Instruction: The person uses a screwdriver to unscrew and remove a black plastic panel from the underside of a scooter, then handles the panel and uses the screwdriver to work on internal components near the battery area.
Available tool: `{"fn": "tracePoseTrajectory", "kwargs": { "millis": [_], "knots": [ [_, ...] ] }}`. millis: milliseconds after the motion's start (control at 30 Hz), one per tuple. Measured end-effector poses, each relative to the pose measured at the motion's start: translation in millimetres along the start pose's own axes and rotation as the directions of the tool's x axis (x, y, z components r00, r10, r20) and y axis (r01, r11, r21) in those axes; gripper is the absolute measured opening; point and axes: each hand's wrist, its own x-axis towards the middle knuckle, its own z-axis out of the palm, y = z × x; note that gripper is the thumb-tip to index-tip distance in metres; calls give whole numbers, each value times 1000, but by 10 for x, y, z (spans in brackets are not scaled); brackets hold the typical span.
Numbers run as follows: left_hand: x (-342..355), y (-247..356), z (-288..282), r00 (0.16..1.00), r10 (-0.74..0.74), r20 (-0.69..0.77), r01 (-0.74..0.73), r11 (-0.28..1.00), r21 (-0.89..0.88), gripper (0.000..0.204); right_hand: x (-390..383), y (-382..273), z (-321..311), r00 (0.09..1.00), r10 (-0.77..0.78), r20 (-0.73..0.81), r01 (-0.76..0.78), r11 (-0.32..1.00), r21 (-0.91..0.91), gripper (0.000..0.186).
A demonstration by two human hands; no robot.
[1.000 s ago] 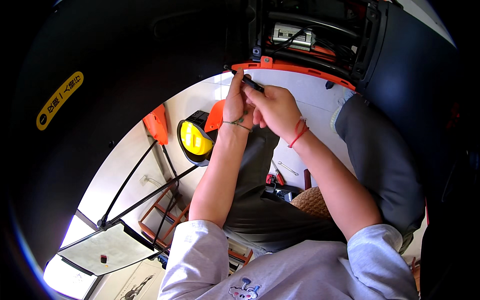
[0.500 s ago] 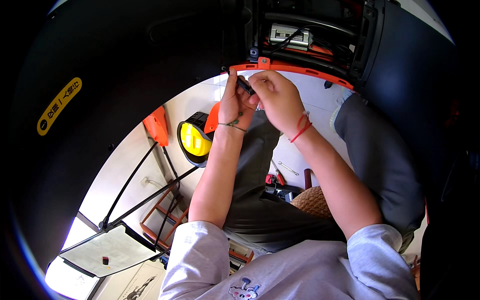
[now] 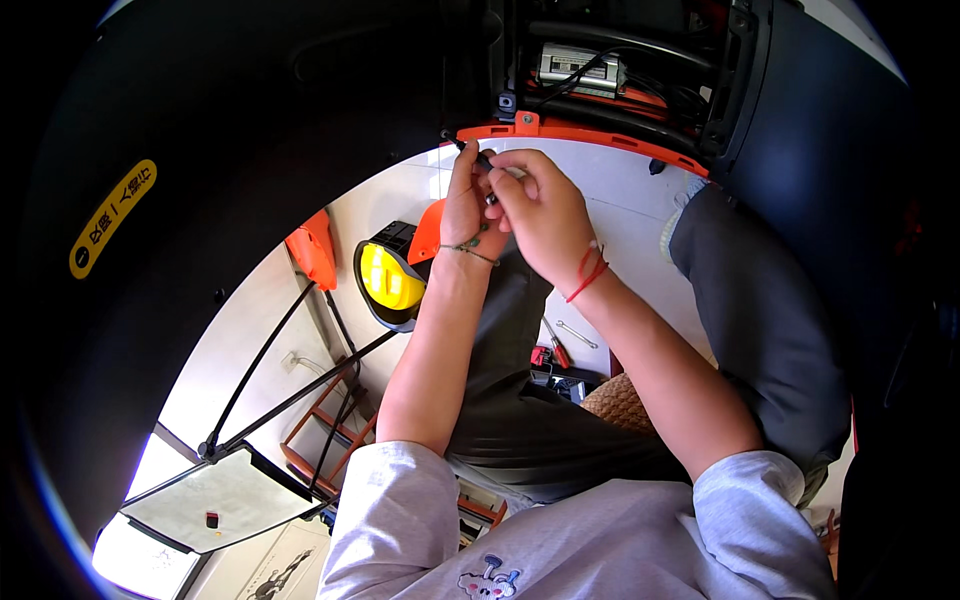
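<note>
My left hand is raised just below the orange rim strip, its thumb pointing up. My right hand meets it from the right with bent fingers. Between them is a small, dark, narrow part, gripped by both hands and mostly covered by the fingers. A thin black piece juts past my left thumb towards the dark panel. Something small and shiny shows under the right fingertips; its kind is too hidden to name.
Above is an open bay with a silver box and black cables. A large black panel curves around the left. A yellow and black object stands on the floor left of my arm. A screwdriver and a wrench lie below.
My right hand has shifted slightly left and down, its fingers now covering more of the dark part. The part sits lower behind the fingers. My left hand has barely moved.
</note>
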Motion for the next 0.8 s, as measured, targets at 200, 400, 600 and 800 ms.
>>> {"fn": "tracePoseTrajectory", "kwargs": {
  "millis": [200, 400, 600, 800],
  "knots": [
    [-76, 19, 78, 997, 55, 50, -56, 998, 30, 27, 51, -235, -50, 950, 301, 86, -312, 897, 313, 30],
    [-17, 57, 72, 1000, 26, -15, -25, 999, 42, 33, 75, -152, -186, 996, -54, -75, 13, 881, -472, 30],
    [-51, -17, 247, 987, 75, -143, -51, 985, 164, 32, 16, -33, -143, 919, -384, 88, 336, 645, -686, 32],
    [-40, 62, 102, 991, -10, -137, 28, 990, 137, 32, 72, -123, -91, 977, 182, 111, -175, 982, -66, 37]
  ]
}}
